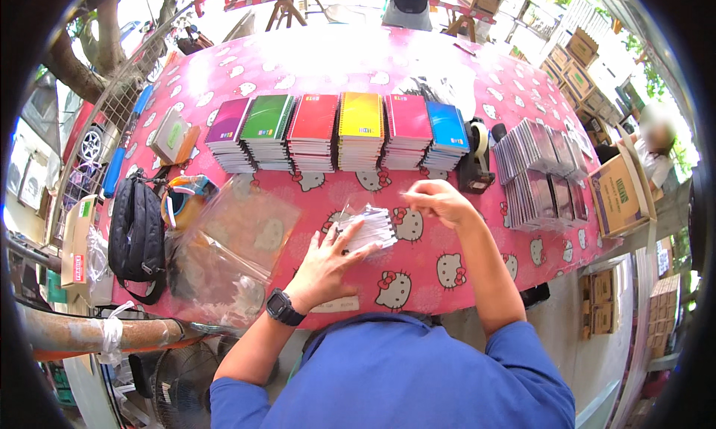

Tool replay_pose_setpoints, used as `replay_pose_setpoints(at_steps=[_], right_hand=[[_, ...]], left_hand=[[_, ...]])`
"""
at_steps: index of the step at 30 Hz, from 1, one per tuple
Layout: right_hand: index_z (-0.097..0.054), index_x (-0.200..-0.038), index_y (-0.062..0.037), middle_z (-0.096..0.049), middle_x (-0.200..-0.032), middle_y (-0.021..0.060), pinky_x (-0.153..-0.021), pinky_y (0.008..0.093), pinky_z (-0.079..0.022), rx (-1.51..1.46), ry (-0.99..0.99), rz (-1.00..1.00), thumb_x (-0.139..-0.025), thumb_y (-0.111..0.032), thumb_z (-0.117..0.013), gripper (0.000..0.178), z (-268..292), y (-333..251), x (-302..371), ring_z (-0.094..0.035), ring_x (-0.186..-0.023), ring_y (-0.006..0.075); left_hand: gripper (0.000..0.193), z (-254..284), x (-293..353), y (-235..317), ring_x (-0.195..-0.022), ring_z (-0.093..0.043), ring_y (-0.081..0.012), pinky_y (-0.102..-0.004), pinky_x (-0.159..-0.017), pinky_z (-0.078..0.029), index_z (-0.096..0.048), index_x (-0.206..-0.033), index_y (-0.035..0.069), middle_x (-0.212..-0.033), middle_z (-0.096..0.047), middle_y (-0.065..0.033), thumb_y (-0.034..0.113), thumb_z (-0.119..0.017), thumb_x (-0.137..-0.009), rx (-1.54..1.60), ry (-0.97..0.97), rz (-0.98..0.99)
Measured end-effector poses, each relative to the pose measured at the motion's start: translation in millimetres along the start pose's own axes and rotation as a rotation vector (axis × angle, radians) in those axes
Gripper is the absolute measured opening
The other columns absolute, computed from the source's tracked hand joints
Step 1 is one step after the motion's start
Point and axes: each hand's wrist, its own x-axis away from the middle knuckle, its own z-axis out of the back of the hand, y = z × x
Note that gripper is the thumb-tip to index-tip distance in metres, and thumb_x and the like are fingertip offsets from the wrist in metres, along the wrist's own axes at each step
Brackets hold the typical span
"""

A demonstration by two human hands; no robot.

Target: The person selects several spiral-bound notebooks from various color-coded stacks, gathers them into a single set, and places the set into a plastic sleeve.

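Observation:
My left hand [328, 257] lies with its fingers spread over the near end of a bundle of thin white strips [371, 229], which looks to be in clear plastic. A dark digital watch [285, 307] sits on that wrist. To the right of the bundle and above the cloth, my right hand [441, 204] is closed in a pinch, fingertips pointing left toward it. What it pinches is too small to tell. Beyond both hands stand stacks of spiral notebooks in purple, green, red, yellow [361, 120], pink and blue. A black tape dispenser [476, 168] stands beside the blue stack.
Clear plastic bags [246, 220] and a black pouch [137, 239] lie on the left of the pink patterned tablecloth [418, 272]. Shrink-wrapped stacks [541, 175] and a cardboard box [623, 187] are on the right, near another person. A fan [186, 384] stands below the left edge.

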Motion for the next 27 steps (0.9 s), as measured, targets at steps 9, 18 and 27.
replay_pose_setpoints(at_steps=[9,18,27], right_hand=[[-0.068,-0.08,-0.0045,-0.067,-0.081,0.013,-0.075,0.0367,-0.051,1.506,0.08,-0.04,-0.059,-0.059,-0.072,0.059,-68,-50,6,-0.065,-0.081,0.0268],[-0.068,-0.089,-0.0006,-0.063,-0.082,0.0075,-0.073,0.0306,-0.047,0.498,0.003,0.304,-0.078,-0.024,-0.071,0.026,-33,21,-18,-0.06,-0.08,0.0147],[-0.069,-0.087,-0.0062,-0.063,-0.086,0.0049,-0.081,0.0312,-0.043,0.223,0.088,0.617,-0.076,-0.008,-0.069,0.011,-45,-13,-6,-0.054,-0.091,0.016]], left_hand=[[0.082,-3,-1,-2,-0.127,-0.029,-0.0431,-0.0586,-0.1,-0.029,-0.042,-0.133,0.027,-0.147,-0.02,-0.0076,0.034,-0.076,-0.059,0.019,0.005,-0.017],[0.093,-49,-7,-6,-0.124,-0.039,-0.0293,-0.0405,-0.103,-0.032,-0.03,-0.134,0.001,-0.13,-0.044,-0.0159,0.018,-0.082,-0.059,0.486,0.608,0.219],[0.069,-51,-22,-19,-0.099,-0.055,-0.0133,-0.0289,-0.087,-0.045,-0.045,-0.117,0.001,-0.107,-0.058,-0.0075,0.011,-0.083,-0.061,1.176,0.446,0.22]])
